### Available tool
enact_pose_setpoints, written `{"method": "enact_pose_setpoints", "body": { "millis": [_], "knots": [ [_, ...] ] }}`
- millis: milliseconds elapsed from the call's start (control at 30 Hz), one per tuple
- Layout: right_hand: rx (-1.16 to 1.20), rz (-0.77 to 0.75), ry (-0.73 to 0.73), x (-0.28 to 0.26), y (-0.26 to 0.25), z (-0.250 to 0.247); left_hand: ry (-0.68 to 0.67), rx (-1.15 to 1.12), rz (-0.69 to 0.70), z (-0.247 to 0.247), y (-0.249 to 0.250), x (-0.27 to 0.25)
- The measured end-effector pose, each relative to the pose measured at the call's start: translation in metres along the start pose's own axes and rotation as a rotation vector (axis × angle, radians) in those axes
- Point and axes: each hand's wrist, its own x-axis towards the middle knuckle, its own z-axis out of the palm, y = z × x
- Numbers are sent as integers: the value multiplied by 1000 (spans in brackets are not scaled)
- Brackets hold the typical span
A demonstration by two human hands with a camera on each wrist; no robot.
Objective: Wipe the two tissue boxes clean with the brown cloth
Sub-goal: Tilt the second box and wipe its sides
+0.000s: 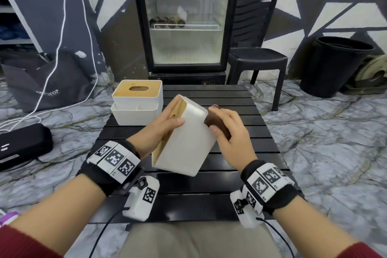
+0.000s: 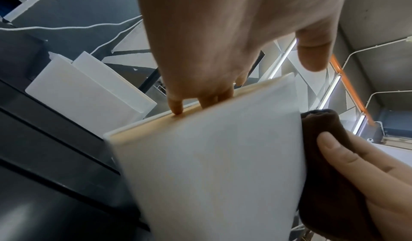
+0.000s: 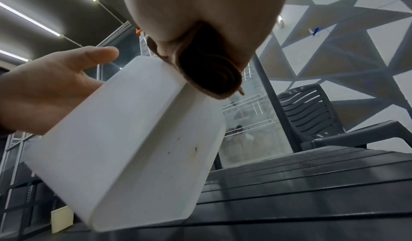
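Observation:
A white tissue box (image 1: 184, 142) with a wooden lid is tilted above the black slatted table (image 1: 230, 174). My left hand (image 1: 165, 125) grips it, fingers on the lid side and thumb across the white side. My right hand (image 1: 226, 130) holds the folded brown cloth (image 1: 217, 123) against the box's upper right side. The left wrist view shows the box (image 2: 214, 165), my fingertips (image 2: 176, 109) on the lid edge and the cloth (image 2: 330, 165). From the right wrist, the cloth (image 3: 207, 68) touches the box's (image 3: 133, 139) top edge. A second tissue box (image 1: 137, 101) sits at the table's far left.
A glass-door fridge (image 1: 186, 19) stands behind the table, with a black plastic chair (image 1: 257, 56) to its right and a black bin (image 1: 335, 67) further right. A black case (image 1: 23, 144) and white cables (image 1: 60, 48) lie on the marble floor at left.

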Motion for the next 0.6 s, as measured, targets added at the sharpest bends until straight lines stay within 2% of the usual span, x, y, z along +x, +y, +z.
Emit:
{"method": "enact_pose_setpoints", "body": {
  "millis": [300, 600],
  "knots": [
    [-88, -167, -123, -24, -9, 8, 2, -72, 55, 3, -9, -18],
    [-98, -143, -154, -36, -7, 17, 72, -24, 54, 2, -17, -16]
  ]
}}
